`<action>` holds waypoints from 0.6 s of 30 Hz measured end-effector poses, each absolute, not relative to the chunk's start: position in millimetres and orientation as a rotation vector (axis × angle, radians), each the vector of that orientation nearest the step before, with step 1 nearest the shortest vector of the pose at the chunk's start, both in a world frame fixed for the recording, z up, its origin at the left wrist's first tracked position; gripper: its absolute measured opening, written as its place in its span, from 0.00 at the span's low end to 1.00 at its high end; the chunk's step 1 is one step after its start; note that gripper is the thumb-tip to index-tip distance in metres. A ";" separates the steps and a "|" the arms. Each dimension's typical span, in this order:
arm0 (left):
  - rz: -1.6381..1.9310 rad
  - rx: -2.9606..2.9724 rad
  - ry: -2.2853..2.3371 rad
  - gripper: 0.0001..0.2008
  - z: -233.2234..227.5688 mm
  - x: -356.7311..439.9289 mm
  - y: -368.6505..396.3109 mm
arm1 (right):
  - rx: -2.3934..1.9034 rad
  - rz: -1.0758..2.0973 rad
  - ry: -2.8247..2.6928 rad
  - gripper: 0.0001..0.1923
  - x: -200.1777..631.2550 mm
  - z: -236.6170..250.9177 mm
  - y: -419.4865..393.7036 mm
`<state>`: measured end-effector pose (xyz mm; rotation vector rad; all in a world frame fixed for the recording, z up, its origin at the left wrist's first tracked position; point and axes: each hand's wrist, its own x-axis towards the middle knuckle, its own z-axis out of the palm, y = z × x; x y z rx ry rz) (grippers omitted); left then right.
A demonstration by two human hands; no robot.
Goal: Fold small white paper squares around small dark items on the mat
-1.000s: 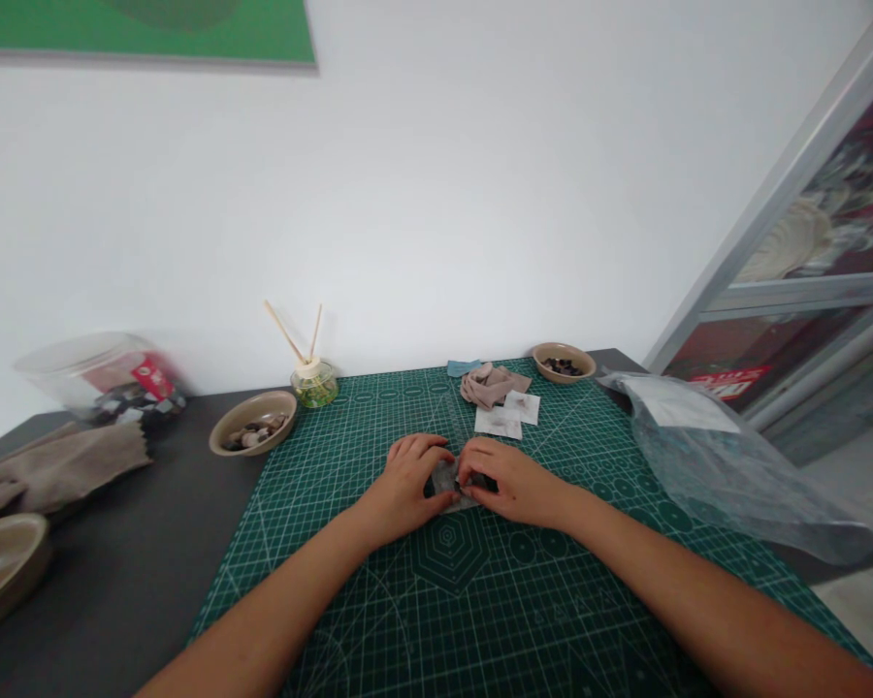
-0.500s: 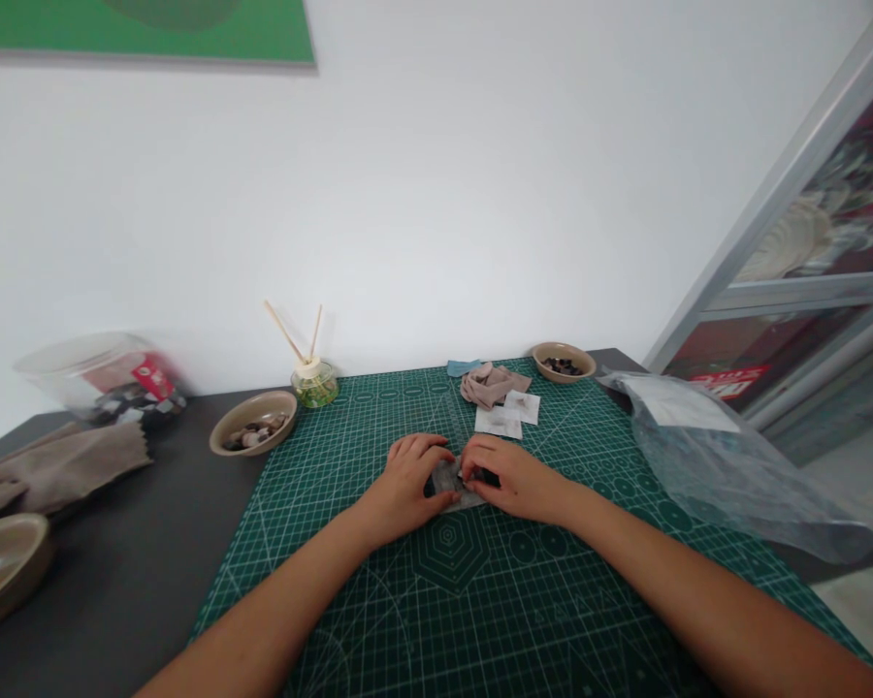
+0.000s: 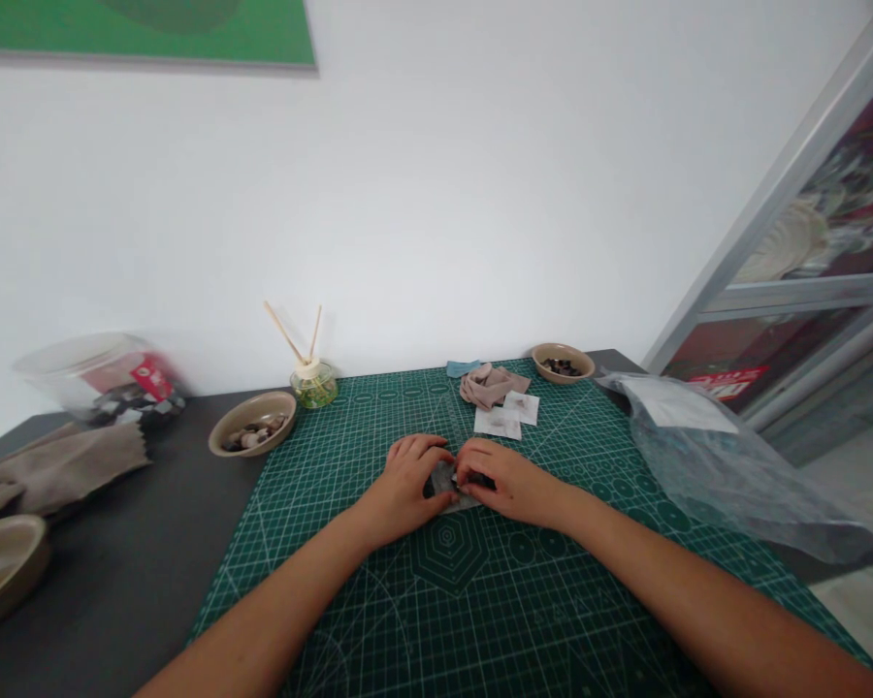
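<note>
A small flat grey piece (image 3: 443, 478), like a pouch or scrap of cloth, lies on the green cutting mat (image 3: 378, 427) between my hands, partly covered by them. My left hand (image 3: 411, 482) grips its left side, thumb along the near edge and fingers curled over the far edge. From the right, my right hand (image 3: 505, 478) pinches down over its middle with fingertips together. What is in that pinch is too small and covered to name. Beyond the hands are white printed packets (image 3: 499, 423) and a crumpled beige cloth (image 3: 491, 384).
A bowl of mixed stones (image 3: 254, 425) and a reed diffuser (image 3: 314, 381) stand at left; a bowl of dark pieces (image 3: 562, 364) is back right. Farther left are a clear tub (image 3: 80, 364), a folded cloth (image 3: 65, 470) and another bowl (image 3: 4, 557). A plastic bag (image 3: 698, 465) lies right.
My right hand has shifted slightly left and down over the grey piece, its fingertips still pinched. My left hand stays nearly where it was.
</note>
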<state>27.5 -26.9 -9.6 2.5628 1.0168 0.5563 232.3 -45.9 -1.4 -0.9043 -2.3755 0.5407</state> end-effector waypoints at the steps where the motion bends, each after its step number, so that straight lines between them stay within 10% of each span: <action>1: 0.558 2.563 1.015 0.16 -9.5 27.5 -27.0 | -0.899 0.536 -2.381 0.06 232.2 -1.2 -46.0; 18: 0.554 2.559 1.014 0.16 -10.1 26.6 -26.4 | -1.019 0.472 -2.370 0.06 232.9 -1.6 -46.0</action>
